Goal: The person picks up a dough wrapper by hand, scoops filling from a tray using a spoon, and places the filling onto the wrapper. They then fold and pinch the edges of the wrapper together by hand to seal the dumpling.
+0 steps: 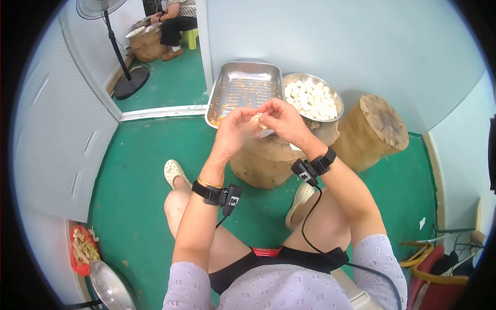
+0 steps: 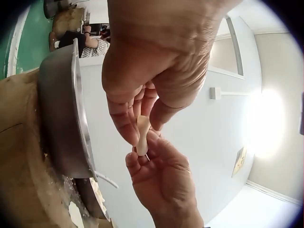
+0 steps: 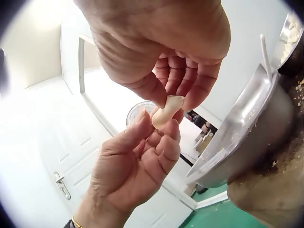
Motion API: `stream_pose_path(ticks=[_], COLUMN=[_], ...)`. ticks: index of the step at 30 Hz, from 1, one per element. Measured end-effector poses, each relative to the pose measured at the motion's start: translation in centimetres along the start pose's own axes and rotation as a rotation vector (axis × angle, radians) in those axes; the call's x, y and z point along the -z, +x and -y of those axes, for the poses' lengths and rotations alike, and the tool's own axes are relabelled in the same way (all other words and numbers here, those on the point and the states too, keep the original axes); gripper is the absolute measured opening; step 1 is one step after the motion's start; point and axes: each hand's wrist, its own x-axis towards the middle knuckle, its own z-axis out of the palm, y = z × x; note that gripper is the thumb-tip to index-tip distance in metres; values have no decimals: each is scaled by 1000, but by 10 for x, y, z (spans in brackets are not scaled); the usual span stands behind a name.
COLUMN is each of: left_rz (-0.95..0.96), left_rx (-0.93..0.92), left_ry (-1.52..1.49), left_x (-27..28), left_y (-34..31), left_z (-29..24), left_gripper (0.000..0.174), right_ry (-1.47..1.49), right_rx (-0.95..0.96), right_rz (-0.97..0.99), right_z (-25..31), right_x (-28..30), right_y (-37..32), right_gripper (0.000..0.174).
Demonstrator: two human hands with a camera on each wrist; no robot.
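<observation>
In the head view, my left hand and right hand meet over the near edge of a metal tray. Between them is a small, pale piece of dough, pinched in the fingertips of both hands. The left wrist view shows the dough narrow and long, with the left thumb and fingers at its upper end and the right fingertips at its lower end. Seen from the right wrist, the dough looks folded or rolled, its top edge open. Orange bits of filling are smeared across the tray's bottom.
A round metal bowl of white pieces stands right of the tray, over a wooden stump. Another stump is farther right. A white stick juts past the tray's rim. Behind the doorway are a fan and a seated person.
</observation>
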Motion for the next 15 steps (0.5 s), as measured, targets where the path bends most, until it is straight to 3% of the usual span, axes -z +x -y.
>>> stream_pose_path(ticks=[3,6,15], left_rz=[-18,-77,-111], left_rx=[-47,46,63], left_ry=[-35,159,169], left_x=[5,-2,-12], left_y=[5,2,13], left_z=[4,1,4], left_gripper=[23,20,13], right_ry=[-38,-23,41], right_rx=[12,20,32], right_rz=[-34,-43,-57], right_z=[5,-9,-14], right_x=[-8,-9,9], right_y=[0,5,8], right_gripper=[14,15,13])
